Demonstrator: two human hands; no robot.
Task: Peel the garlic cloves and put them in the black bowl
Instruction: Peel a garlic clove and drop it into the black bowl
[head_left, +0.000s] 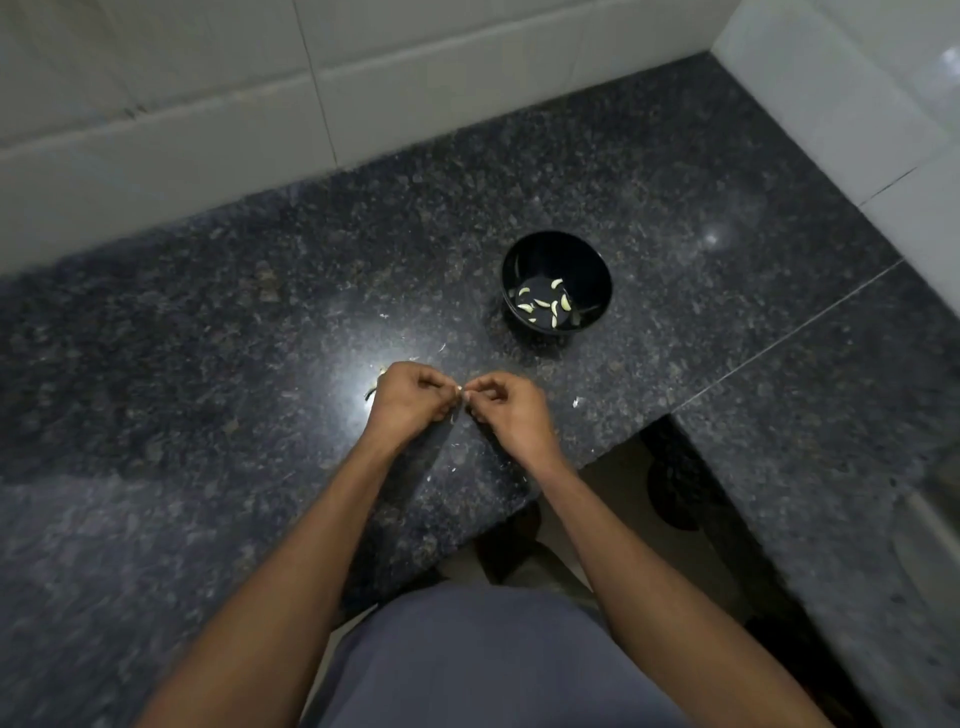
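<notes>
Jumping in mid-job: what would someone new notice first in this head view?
First, the two hands meeting low in the middle of the dark speckled counter: the left hand and right hand pinch a small pale garlic clove between their fingertips. Next, the black bowl stands beyond them to the right, with several peeled cloves on its bottom. Pale skin scraps lie near the hands.

The counter (260, 322) is dark grey granite, speckled with lighter flecks and a white glare patch. The bowl (597, 270) is glossy black; the cloves (555, 312) in it are pale cream. Wall tiles (208, 104) are white with thin grey joints. The shirt (483, 660) is plain grey-blue
</notes>
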